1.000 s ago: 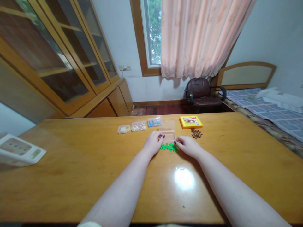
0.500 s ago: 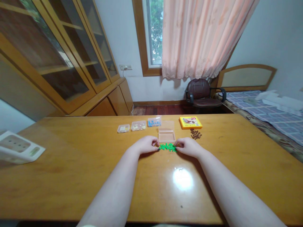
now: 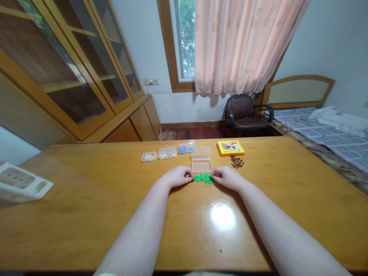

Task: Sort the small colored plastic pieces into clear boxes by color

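A small heap of green plastic pieces (image 3: 204, 178) lies on the wooden table (image 3: 86, 199). My left hand (image 3: 178, 176) rests at its left edge with the fingers curled in a pinch. My right hand (image 3: 226, 178) sits at the heap's right edge, fingers curled too. What either pinch holds is too small to make out. Just behind the heap stands an open clear plastic box (image 3: 201, 164), lid raised.
Three small closed boxes (image 3: 167, 153) with pale and blue pieces stand in a row at the back left. A yellow box (image 3: 230, 148) and a pile of brown pieces (image 3: 237, 162) lie back right. A white carton (image 3: 21, 187) sits at the table's left edge.
My left hand came down from the clear box to the left edge of the green heap. My right hand has barely moved.
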Tool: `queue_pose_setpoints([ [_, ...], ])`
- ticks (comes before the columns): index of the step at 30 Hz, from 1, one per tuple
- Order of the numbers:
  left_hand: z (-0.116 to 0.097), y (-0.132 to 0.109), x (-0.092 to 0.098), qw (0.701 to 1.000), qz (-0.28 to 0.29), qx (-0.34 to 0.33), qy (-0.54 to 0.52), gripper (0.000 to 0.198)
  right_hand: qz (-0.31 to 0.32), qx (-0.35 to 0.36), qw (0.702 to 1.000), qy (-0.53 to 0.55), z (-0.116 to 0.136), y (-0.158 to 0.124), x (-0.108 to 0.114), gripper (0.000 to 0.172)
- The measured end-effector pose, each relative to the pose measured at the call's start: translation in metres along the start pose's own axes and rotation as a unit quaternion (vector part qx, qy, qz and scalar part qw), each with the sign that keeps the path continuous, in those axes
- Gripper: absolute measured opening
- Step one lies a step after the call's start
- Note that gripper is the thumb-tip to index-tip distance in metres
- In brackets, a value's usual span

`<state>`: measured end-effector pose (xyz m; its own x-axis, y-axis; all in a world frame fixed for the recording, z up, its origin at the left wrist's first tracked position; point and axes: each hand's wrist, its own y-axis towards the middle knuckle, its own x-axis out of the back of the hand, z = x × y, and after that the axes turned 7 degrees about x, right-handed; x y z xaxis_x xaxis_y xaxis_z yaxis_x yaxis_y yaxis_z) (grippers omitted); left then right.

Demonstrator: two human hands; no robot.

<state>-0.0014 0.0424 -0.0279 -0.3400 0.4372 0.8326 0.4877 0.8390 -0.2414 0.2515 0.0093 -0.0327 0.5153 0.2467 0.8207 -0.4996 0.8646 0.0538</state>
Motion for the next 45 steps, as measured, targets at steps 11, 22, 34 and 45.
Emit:
queue_pose_setpoints([
  [11,0.001,-0.003,0.003,0.999,0.010,-0.004,-0.035,0.022,-0.008,-0.004,0.999,-0.033,0.000,0.000,0.001,0.018],
  [22,-0.016,0.008,-0.010,0.972,-0.232,-0.029,-0.035,0.019,-0.031,0.009,0.999,-0.006,-0.002,0.001,-0.004,0.018],
  [34,-0.021,-0.005,-0.003,0.990,-0.090,-0.028,0.108,0.021,-0.201,-0.057,0.977,0.033,-0.004,0.011,-0.014,0.030],
  [45,-0.016,-0.008,0.001,0.988,-0.083,-0.008,0.129,0.016,-0.025,-0.012,0.999,0.017,-0.010,0.001,-0.001,0.024],
])
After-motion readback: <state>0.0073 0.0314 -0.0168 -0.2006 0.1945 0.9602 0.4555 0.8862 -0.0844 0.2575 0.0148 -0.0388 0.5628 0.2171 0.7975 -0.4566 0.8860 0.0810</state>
